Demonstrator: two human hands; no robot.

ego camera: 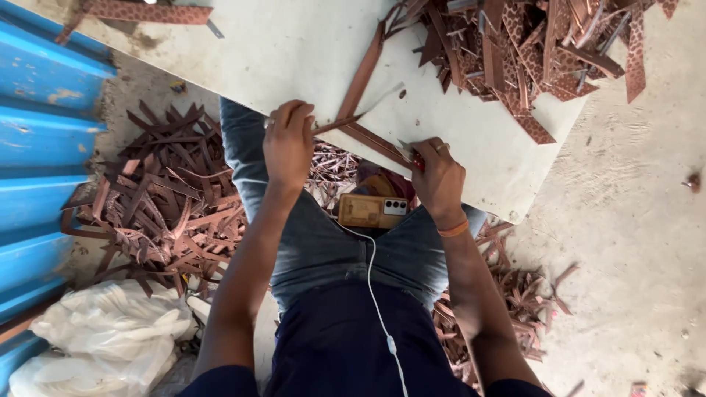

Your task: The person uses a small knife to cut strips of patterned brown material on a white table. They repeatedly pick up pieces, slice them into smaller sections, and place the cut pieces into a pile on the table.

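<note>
My left hand (288, 140) presses down on the near end of a long brown leather strip (362, 81) that lies on a white board (294, 51). My right hand (435, 173) grips a small red-handled cutting tool (414, 157), its blade at the edge of a second brown strip (375, 141) near the board's front edge. The two strips meet in a V between my hands. A phone (371, 211) in a tan case rests on my lap, with a white cable (379, 309) running down from it.
A heap of brown leather strips (529, 44) fills the board's far right. Offcuts (162, 198) litter the floor left of my legs, more (507, 301) at the right. A blue corrugated wall (37, 132) stands at left, white plastic bags (110, 338) below it. Concrete floor (640, 220) lies right.
</note>
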